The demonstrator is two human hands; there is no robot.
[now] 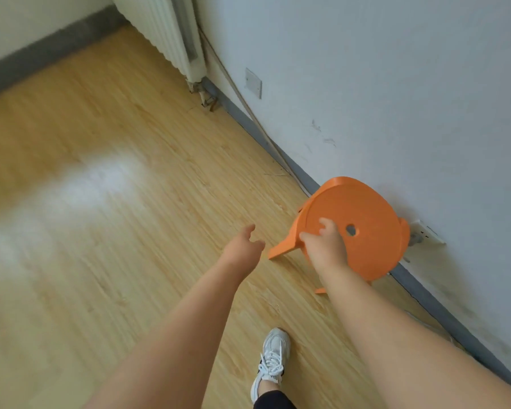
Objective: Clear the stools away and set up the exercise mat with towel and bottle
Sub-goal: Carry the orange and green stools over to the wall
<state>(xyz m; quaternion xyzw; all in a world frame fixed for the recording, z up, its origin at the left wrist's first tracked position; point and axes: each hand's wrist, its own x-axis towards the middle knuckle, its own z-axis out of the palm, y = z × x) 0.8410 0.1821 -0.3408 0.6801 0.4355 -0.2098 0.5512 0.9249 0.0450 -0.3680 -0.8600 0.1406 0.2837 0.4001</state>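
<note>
View from a head camera, looking down along two bare arms stretched forward over a pale wooden floor (101,202). A white wall (396,84) runs along the right side and away into the distance, with a grey skirting (301,172) at its foot.

An orange plastic stool (366,208) stands ahead and to the right, close against the wall. Its round seat faces up toward the viewer, with a small hole (350,230) near the middle. Its legs splay outward. One leg points left across the floor and another sits by a wall socket (428,234). Whether every leg is on the floor cannot be told.

The right hand (325,246) holds the stool. Its fingers are curled over the seat's near left rim, with the thumb at the edge below. The left hand (244,246) is just left of the stool, near the leftward leg but not touching it. Its fingers are loosely bent and hold nothing.

The right hand is therefore the one on the stool, which lies between that hand and the wall. Open floor lies to the left. Judging by this, any move of the stool must go left or toward the person, and the left hand is near enough to take the opposite rim.

A white radiator (171,39) hangs on the wall far ahead. One white shoe (272,358) shows at the bottom. No mat, towel or bottle is in view.
</note>
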